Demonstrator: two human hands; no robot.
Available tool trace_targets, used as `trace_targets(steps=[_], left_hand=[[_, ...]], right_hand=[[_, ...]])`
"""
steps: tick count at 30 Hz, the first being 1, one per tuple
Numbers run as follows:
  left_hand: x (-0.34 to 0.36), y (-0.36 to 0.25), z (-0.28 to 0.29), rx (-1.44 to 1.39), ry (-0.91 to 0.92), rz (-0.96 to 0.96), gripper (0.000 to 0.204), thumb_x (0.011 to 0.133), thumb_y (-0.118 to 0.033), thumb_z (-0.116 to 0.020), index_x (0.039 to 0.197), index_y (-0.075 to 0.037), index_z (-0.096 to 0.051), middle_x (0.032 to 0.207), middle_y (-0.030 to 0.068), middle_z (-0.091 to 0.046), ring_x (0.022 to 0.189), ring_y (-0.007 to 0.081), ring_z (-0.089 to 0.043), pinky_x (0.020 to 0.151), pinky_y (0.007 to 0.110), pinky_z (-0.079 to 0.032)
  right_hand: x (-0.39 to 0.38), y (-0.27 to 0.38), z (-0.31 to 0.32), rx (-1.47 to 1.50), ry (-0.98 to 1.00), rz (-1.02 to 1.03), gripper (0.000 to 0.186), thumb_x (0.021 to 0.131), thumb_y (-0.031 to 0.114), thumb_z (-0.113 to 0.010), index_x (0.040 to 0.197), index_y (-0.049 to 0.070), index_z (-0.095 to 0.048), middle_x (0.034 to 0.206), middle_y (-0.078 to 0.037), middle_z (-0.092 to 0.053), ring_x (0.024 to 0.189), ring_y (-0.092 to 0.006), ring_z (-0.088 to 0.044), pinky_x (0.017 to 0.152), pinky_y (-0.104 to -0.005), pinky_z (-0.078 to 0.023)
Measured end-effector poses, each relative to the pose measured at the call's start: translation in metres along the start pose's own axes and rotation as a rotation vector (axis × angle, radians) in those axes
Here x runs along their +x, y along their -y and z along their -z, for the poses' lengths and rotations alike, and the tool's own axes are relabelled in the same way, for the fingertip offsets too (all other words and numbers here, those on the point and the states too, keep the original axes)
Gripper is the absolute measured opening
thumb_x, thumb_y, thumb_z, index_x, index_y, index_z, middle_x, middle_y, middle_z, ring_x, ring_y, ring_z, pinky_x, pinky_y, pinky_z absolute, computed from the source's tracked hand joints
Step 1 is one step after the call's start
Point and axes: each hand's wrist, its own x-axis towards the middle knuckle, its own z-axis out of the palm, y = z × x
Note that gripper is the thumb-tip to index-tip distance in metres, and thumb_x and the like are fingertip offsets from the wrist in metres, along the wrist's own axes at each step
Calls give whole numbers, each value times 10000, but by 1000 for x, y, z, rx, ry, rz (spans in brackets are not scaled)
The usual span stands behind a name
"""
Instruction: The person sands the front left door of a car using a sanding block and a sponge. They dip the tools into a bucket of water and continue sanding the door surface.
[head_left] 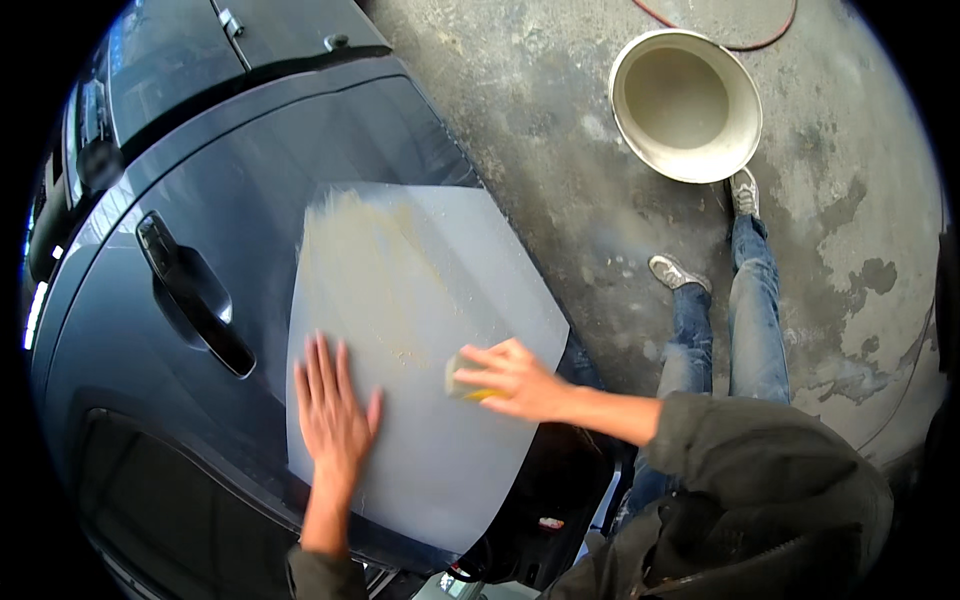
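A dark blue car door (230,150) bears a large light-grey patch (430,450) with straight-cut edges. Tan smears and wet streaks run over its upper part. My left hand (332,415) lies flat on the patch near its left edge, fingers stretched out and holding nothing. Farther right, my right hand (515,382) grips a small pale block with a yellow part (456,377), which looks like a sanding pad. It is against the grey surface, and motion blurs the hand a little. The fingers cover much of the block.
A recessed door handle (195,290) is left of the patch. On the stained concrete floor (530,120) stands a white bucket (745,105) of cloudy liquid, near my shoes (680,272). A red hose (770,43) curves behind it. The door's edge borders a dark opening (560,470).
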Motion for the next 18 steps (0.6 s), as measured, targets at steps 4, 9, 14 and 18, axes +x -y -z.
trace_targets(steps=[4,9,14,18], left_hand=[[153,10,0,178,-193,34,791,961,-537,-437,1517,10,-310,1617,212,-191,1517,334,-127,1245,430,-63],[207,-59,-54,352,-42,10,815,968,-596,-353,1538,-18,-278,1631,180,-174,1523,311,-110,1245,434,-29],[134,-161,-117,313,171,-218,834,979,-604,-312,1552,-6,-215,1640,133,-175,1524,281,-115,1248,422,-22],[46,-244,-172,216,334,-423,816,972,-599,-339,1544,-23,-263,1638,135,-182,1525,278,-112,1248,419,-23]], right_hand=[[-21,-61,142,-227,-182,-161,504,762,231,-736,1258,189,-658,1415,-127,-543,1136,-329,-520,1023,-448,-416],[-37,-96,290,-425,-234,-364,531,799,239,-749,1315,184,-636,1444,-103,-529,1222,-318,-511,1085,-424,-396],[-19,-148,361,-518,-235,-451,560,854,279,-709,1373,124,-569,1469,-142,-496,1308,-336,-485,1117,-415,-358],[14,-220,388,-713,-134,-448,570,866,302,-692,1386,123,-542,1483,-163,-467,1297,-379,-484,1103,-427,-375]])
